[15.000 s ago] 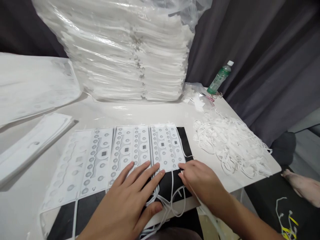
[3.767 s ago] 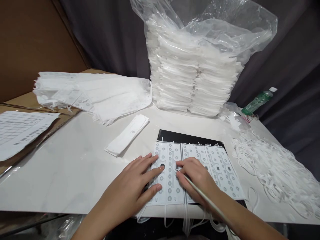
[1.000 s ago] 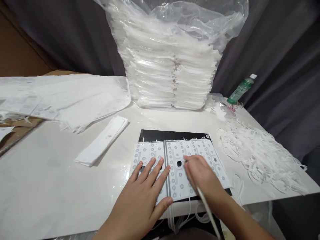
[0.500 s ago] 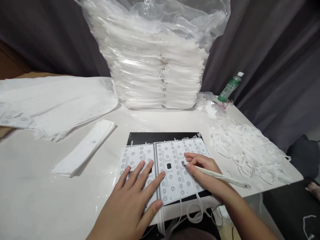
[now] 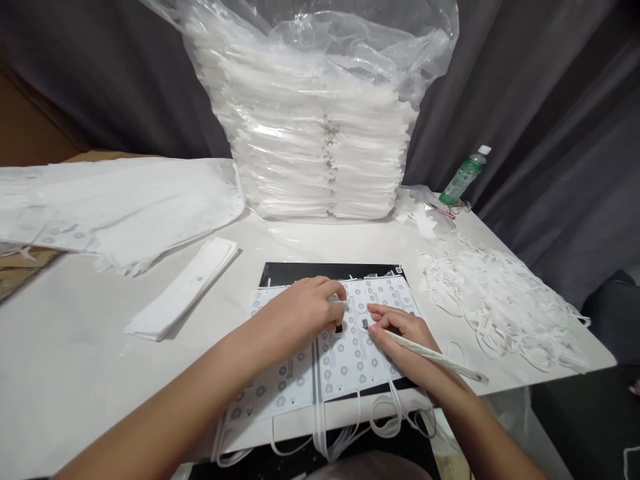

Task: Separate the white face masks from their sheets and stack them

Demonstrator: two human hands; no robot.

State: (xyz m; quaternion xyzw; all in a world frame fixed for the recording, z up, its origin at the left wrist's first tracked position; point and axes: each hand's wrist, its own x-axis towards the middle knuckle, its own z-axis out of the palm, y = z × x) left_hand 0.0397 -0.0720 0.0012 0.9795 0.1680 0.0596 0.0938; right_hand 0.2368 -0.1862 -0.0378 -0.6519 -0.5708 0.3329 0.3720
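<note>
White sheets (image 5: 353, 360) printed with grey rings lie side by side on a black board (image 5: 290, 272), with white straps (image 5: 320, 427) hanging over the table's front edge. My left hand (image 5: 313, 307) is over the sheets, its fingers bent together beside a small black square (image 5: 339, 329). Anything between those fingertips is hidden. In my right hand (image 5: 405, 333), held like a pen, is a slim pale tool (image 5: 440, 355). Its front end is near a small dark grey rectangle (image 5: 365, 324) on the sheet.
A clear bag of stacked white pieces (image 5: 310, 147) stands behind the board. White sheets (image 5: 165, 200) and a folded white strip stack (image 5: 185, 290) lie left. To the right are a heap of white strips (image 5: 500, 300) and a green bottle (image 5: 463, 179).
My left hand has gone from lying spread on the left sheets to bent fingers farther up and right, beside the black square. The right hand and tool stay nearly in place.
</note>
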